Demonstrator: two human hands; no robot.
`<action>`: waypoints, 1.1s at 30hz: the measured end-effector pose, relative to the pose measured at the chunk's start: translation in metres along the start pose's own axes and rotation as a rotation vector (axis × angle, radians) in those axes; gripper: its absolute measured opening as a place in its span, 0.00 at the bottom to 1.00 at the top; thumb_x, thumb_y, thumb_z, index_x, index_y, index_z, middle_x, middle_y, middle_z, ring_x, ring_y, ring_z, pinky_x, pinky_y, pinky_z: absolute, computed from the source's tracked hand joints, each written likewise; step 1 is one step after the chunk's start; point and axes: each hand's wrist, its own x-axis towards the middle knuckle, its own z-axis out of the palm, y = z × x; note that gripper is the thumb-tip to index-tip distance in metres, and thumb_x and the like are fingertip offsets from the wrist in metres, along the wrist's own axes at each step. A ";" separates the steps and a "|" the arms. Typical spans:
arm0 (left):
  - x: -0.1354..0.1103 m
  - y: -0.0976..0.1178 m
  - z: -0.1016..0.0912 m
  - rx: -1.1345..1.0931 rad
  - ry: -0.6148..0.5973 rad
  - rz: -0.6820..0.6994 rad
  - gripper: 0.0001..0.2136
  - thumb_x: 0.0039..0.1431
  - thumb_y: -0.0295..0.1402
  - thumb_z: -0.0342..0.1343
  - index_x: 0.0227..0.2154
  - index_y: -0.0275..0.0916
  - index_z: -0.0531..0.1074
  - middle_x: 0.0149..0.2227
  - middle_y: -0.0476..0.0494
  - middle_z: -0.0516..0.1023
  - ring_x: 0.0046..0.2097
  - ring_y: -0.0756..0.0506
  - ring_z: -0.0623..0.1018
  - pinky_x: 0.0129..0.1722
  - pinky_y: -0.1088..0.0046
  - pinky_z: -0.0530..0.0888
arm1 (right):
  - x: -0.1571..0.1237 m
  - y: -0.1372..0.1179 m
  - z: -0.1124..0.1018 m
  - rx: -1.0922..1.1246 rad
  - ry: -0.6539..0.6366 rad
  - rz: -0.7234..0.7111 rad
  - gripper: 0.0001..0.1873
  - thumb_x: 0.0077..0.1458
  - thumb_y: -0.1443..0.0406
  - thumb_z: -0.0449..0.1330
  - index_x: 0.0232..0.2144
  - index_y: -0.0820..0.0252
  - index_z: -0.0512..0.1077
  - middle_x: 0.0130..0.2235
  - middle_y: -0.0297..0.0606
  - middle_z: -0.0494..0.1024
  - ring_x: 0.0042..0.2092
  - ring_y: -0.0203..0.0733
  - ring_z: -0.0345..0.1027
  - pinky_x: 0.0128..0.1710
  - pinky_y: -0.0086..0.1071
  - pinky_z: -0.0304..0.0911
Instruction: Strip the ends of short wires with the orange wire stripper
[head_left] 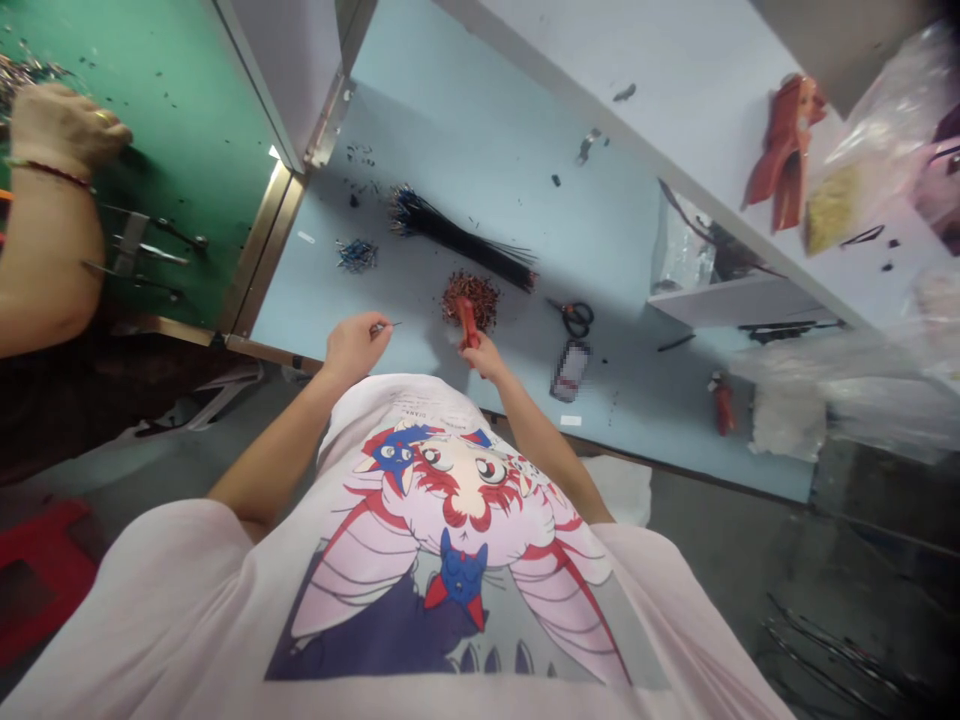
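Holding a thin metal pin pinched in your left hand, gripping a red-handled tool in your right hand, just beside a heap of reddish-brown bits on the pale blue bench

The camera rides on my head, facing forward and down, so my own printed T-shirt fills the bottom of the frame (it's the nearest thing to the lens). Just beyond it are my left hand and right hand, with the pale blue workbench tilted across the view.
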 end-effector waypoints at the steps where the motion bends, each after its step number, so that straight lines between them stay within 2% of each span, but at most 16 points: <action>1: 0.001 0.001 0.002 -0.005 0.007 0.004 0.11 0.56 0.39 0.50 0.35 0.43 0.76 0.29 0.47 0.76 0.31 0.48 0.71 0.30 0.73 0.61 | -0.003 0.001 0.003 -0.022 -0.007 0.004 0.12 0.33 0.66 0.56 0.28 0.59 0.64 0.27 0.34 0.69 0.31 0.41 0.63 0.36 0.37 0.62; 5: 0.000 0.011 0.007 -0.114 0.066 0.035 0.11 0.57 0.38 0.48 0.34 0.41 0.74 0.27 0.48 0.74 0.29 0.49 0.70 0.30 0.74 0.62 | -0.004 -0.006 0.012 -0.062 0.030 -0.035 0.10 0.32 0.69 0.57 0.24 0.58 0.62 0.26 0.34 0.68 0.32 0.42 0.62 0.38 0.39 0.62; 9: -0.010 0.028 0.002 -0.341 0.072 0.069 0.10 0.59 0.37 0.47 0.34 0.39 0.71 0.23 0.51 0.70 0.25 0.52 0.67 0.27 0.76 0.62 | -0.015 -0.036 0.011 -0.023 0.071 -0.103 0.14 0.37 0.65 0.58 0.31 0.58 0.63 0.33 0.36 0.71 0.36 0.43 0.64 0.40 0.38 0.63; 11: -0.017 0.036 -0.003 -0.413 0.070 0.143 0.10 0.59 0.37 0.47 0.35 0.39 0.70 0.24 0.51 0.70 0.25 0.52 0.67 0.27 0.77 0.63 | -0.032 -0.055 0.010 0.084 0.047 -0.147 0.17 0.40 0.62 0.58 0.36 0.57 0.63 0.35 0.36 0.72 0.36 0.41 0.66 0.36 0.36 0.64; 15: -0.032 0.049 -0.010 -0.416 0.052 0.327 0.10 0.60 0.38 0.48 0.36 0.38 0.70 0.29 0.49 0.73 0.29 0.51 0.70 0.31 0.77 0.66 | -0.080 -0.094 0.009 0.538 -0.010 -0.281 0.24 0.42 0.56 0.63 0.41 0.56 0.63 0.35 0.37 0.71 0.33 0.40 0.66 0.30 0.34 0.65; 19: -0.044 0.060 -0.007 -0.294 0.010 0.472 0.10 0.61 0.37 0.47 0.36 0.38 0.71 0.30 0.47 0.75 0.31 0.51 0.72 0.33 0.76 0.66 | -0.117 -0.118 0.007 0.640 0.060 -0.386 0.24 0.43 0.56 0.65 0.42 0.54 0.63 0.34 0.34 0.70 0.31 0.37 0.65 0.33 0.34 0.66; 22: -0.052 0.067 -0.004 -0.235 0.006 0.543 0.10 0.61 0.36 0.47 0.35 0.38 0.71 0.31 0.46 0.76 0.32 0.50 0.72 0.34 0.76 0.66 | -0.129 -0.124 0.007 0.633 0.130 -0.431 0.20 0.45 0.57 0.64 0.40 0.54 0.64 0.32 0.32 0.69 0.30 0.35 0.64 0.32 0.32 0.66; 26: -0.061 0.070 -0.004 -0.219 0.029 0.571 0.10 0.61 0.35 0.47 0.33 0.38 0.71 0.29 0.47 0.75 0.30 0.51 0.71 0.33 0.76 0.65 | -0.136 -0.127 0.006 0.633 0.201 -0.434 0.17 0.46 0.60 0.63 0.38 0.55 0.63 0.29 0.30 0.67 0.28 0.33 0.63 0.28 0.30 0.65; 30: -0.063 0.065 -0.007 -0.222 0.044 0.578 0.10 0.61 0.36 0.47 0.33 0.38 0.71 0.29 0.48 0.75 0.29 0.51 0.70 0.32 0.76 0.64 | -0.139 -0.128 0.000 0.657 0.249 -0.408 0.17 0.46 0.62 0.62 0.39 0.55 0.63 0.30 0.31 0.68 0.27 0.33 0.64 0.28 0.30 0.67; 33: -0.061 0.057 -0.007 -0.213 0.014 0.564 0.10 0.61 0.36 0.47 0.34 0.38 0.71 0.28 0.48 0.75 0.29 0.51 0.70 0.32 0.76 0.64 | -0.139 -0.124 -0.010 0.661 0.340 -0.419 0.17 0.45 0.63 0.63 0.37 0.56 0.63 0.31 0.31 0.69 0.29 0.34 0.65 0.30 0.31 0.68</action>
